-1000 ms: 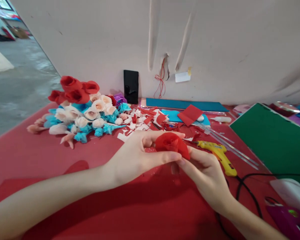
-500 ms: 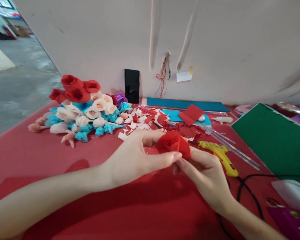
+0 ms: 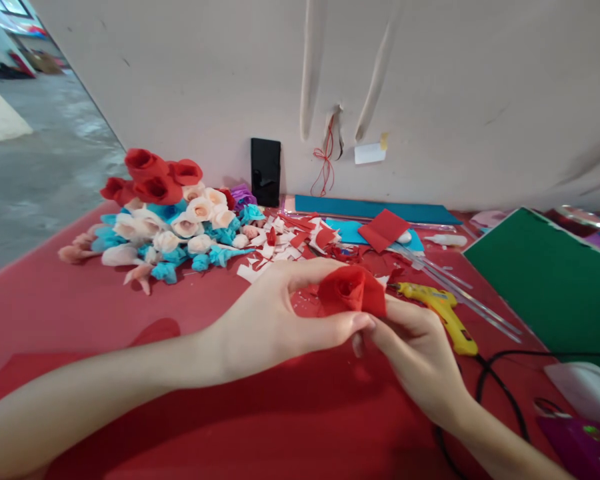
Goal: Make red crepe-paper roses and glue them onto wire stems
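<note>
A red paper rose (image 3: 353,290) is held between my two hands above the red table (image 3: 215,433). My left hand (image 3: 280,317) pinches its near side with the thumb, and the other fingers reach behind it. From the right, my right hand (image 3: 415,350) grips the rose low down, its thumb tip close to the left thumb. The rose's rolled centre faces up toward me; its base is hidden by the fingers. Just beyond my right hand lies a yellow hot glue gun (image 3: 443,310) with a black cord.
Finished paper flowers (image 3: 180,227) in red, cream and blue are heaped at the left. Red and white paper scraps (image 3: 300,240) lie behind my hands. A black phone (image 3: 265,172) leans against the wall. Clear sticks (image 3: 460,300) and a green board (image 3: 550,280) are at the right.
The rose has tilted slightly and shifted a little to the right, with its outer petal drawn up into a sharper fold. Both hands still grip it.
</note>
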Demonstrator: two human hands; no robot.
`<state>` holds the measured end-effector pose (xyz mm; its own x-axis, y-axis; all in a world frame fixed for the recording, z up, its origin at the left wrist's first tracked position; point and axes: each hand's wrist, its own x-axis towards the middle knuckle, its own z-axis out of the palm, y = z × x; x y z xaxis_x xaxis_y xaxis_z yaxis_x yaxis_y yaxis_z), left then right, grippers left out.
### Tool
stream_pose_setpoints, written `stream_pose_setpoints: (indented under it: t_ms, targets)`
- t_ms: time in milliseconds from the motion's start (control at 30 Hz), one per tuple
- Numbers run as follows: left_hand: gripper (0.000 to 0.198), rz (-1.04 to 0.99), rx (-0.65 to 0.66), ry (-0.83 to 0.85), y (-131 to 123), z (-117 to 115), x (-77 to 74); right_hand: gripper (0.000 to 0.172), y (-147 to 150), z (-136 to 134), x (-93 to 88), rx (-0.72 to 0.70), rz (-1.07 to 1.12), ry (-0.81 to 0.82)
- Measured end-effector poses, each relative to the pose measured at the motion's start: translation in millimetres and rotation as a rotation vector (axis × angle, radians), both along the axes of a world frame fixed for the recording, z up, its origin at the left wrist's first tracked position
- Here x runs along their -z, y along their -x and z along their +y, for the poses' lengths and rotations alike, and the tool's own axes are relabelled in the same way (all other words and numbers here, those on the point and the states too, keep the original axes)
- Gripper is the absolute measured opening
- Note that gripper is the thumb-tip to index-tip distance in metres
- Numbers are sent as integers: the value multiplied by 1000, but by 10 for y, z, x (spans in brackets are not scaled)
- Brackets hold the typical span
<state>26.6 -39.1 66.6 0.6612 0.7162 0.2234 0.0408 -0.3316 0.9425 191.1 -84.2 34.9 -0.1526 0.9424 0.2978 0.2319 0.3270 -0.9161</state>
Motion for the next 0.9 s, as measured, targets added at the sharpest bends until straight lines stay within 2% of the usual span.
stream_pose_setpoints:
  t_ms: [100,267,533,733,833,900]
  targets:
    - [1,47,-54,-24,-5,-1,-20,30,-1,-4,-1,-3,-2,11]
    - [4,68,-103,-74,-2,23,-35,26,18,-3,-19,5,11,48]
    - [6,85,-134,-68,-14,49,3,6,38,-6,-22,51,129,108]
    - [15,4,-96,-19,-8,68,51,11,-15,-6,-54,45,102,179]
    - [25,-101,-74,44,25,153,75,16,-95,7,-59,-1,115,254]
    - [30,-148,-86,17,54,243,85,17,-147,17,-61,-58,151,290]
